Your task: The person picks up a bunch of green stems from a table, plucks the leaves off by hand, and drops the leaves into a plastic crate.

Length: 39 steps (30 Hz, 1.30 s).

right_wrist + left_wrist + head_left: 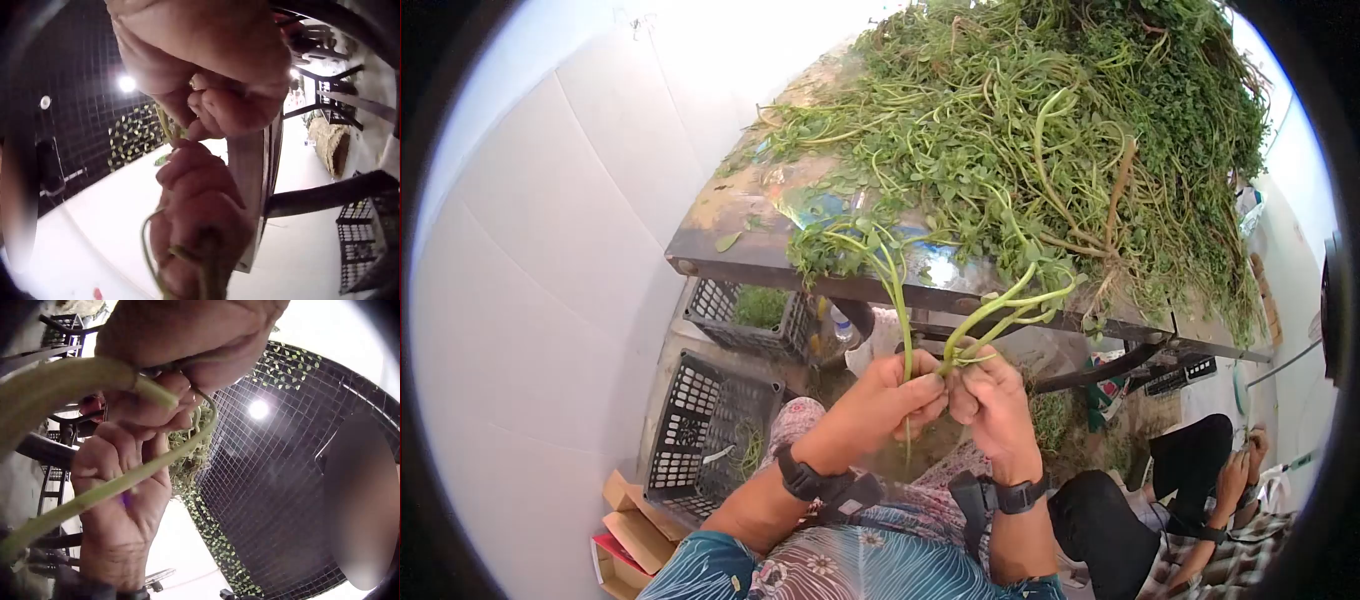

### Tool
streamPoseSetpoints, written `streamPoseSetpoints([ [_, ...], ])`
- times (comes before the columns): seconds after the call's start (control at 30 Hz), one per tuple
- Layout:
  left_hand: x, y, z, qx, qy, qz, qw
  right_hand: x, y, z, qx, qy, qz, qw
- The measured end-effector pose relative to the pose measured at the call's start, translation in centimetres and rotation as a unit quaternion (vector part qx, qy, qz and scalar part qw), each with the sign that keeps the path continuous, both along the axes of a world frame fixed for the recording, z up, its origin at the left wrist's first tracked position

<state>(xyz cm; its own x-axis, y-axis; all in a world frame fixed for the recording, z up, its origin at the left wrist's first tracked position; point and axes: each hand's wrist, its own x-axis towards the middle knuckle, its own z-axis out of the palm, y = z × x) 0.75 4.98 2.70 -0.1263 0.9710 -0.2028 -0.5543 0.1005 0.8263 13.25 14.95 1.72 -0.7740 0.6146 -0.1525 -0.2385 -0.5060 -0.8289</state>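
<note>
Long green leafy stems (pixel 897 285) rise from my left hand (pixel 885 408), whose thumb and fingers grip them; a thin stem end hangs below it. Beside it, almost touching, my right hand (pixel 998 408) pinches the base of a thicker branching stem (pixel 990 310). In the left wrist view a cut stem end (pixel 156 390) and a thin curved stem (pixel 125 481) pass in front of the hands. The right wrist view shows both hands close together, the right (pixel 206 56) above the left (pixel 200 212). A large heap of leafy stems (pixel 990 130) covers much of the table.
The table's front edge (pixel 775 275) lies just beyond my hands. At the lower left are a black crate (pixel 685 420), another crate with greens (pixel 745 340) and a cardboard box (pixel 635 530). Another person's arms and dark-clothed legs (pixel 1105 530) are at the right.
</note>
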Motion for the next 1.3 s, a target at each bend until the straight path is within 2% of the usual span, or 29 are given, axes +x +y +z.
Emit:
streamPoseSetpoints([
  [0.17, -0.1, -0.3, 0.3, 0.001, -0.077, -0.009, 0.997, -0.8, 0.4, 0.1, 0.080, -0.019, 0.027, 0.996],
  [0.33, 0.0, -0.3, 0.6, -0.005, -0.098, -0.034, 0.995, -0.8, 1.3, -0.9, 0.184, -0.019, 0.018, 0.982],
  [0.43, 0.0, -0.2, 0.3, -0.009, -0.113, -0.039, 0.993, -1.2, 1.3, -1.0, 0.143, -0.070, -0.041, 0.986],
  [0.53, -0.1, 0.1, -0.3, -0.014, -0.120, -0.033, 0.992, -1.1, 2.4, -1.8, 0.341, -0.179, -0.107, 0.917],
  [0.57, -0.1, 0.2, -0.4, -0.015, -0.125, -0.027, 0.992, -0.9, 2.7, -2.1, 0.446, -0.186, -0.142, 0.864],
  [0.63, -0.1, 0.2, -0.7, -0.025, -0.089, -0.002, 0.996, -0.2, 3.1, -2.7, 0.634, -0.192, -0.204, 0.721],
  [0.67, -0.1, 0.2, -0.7, -0.030, -0.072, 0.010, 0.997, 0.1, 3.0, -2.7, 0.564, -0.170, -0.217, 0.779],
  [0.73, -0.2, 0.4, -0.9, -0.014, 0.029, 0.017, 0.999, 0.9, 2.3, -1.8, 0.407, -0.122, -0.236, 0.874],
  [0.8, 0.1, 0.4, -0.8, 0.005, 0.111, 0.020, 0.994, 1.4, 1.6, 0.5, 0.294, -0.091, -0.193, 0.932],
  [0.87, 0.6, 0.6, -0.5, 0.033, 0.177, 0.020, 0.983, 1.6, 1.7, 2.2, 0.208, -0.071, -0.126, 0.968],
  [0.97, 0.6, 0.5, -1.0, 0.028, 0.209, -0.033, 0.977, 0.7, 1.7, 2.3, 0.130, 0.000, -0.140, 0.982],
  [1.1, 0.6, 0.3, -0.4, 0.021, 0.199, -0.045, 0.979, 1.0, 2.8, 2.2, 0.103, 0.029, -0.010, 0.994],
  [1.3, 0.3, 0.0, -0.4, -0.025, 0.194, -0.080, 0.977, 1.0, 4.2, 0.7, 0.089, 0.086, 0.054, 0.991],
])
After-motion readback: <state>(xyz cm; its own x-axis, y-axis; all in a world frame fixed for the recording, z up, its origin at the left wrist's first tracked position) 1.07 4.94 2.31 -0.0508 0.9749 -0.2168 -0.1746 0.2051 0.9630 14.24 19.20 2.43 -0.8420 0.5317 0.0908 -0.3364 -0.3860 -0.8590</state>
